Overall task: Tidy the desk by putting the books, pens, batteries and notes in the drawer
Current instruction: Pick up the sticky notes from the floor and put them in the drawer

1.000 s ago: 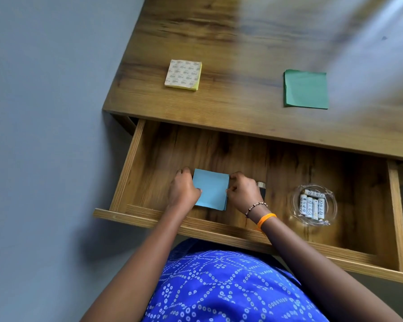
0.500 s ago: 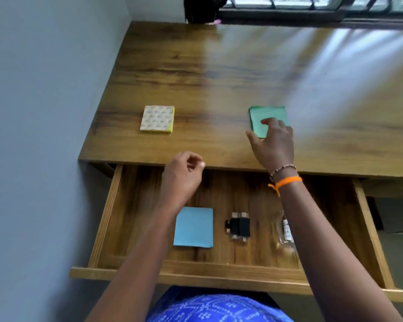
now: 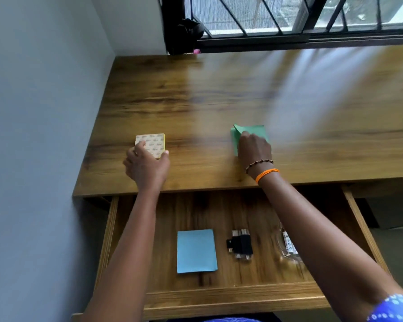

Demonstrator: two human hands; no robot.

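Both hands on the desk (image 3: 219, 94), each at a note pad.

Left hand (image 3: 146, 167) around yellow pad (image 3: 153, 143), finger on top, thumb at its right edge; right hand (image 3: 254, 148) gripping green pad (image 3: 251, 130), its left corner lifted. Below, in open drawer (image 3: 237, 296): blue pad (image 3: 196, 251), just right of it a black clip (image 3: 240, 244), then batteries (image 3: 288, 245) partly hidden by right forearm.

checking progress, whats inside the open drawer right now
In the drawer: a blue note pad, a black bundle with metal ends, and a clear dish of batteries, mostly covered by the right forearm.
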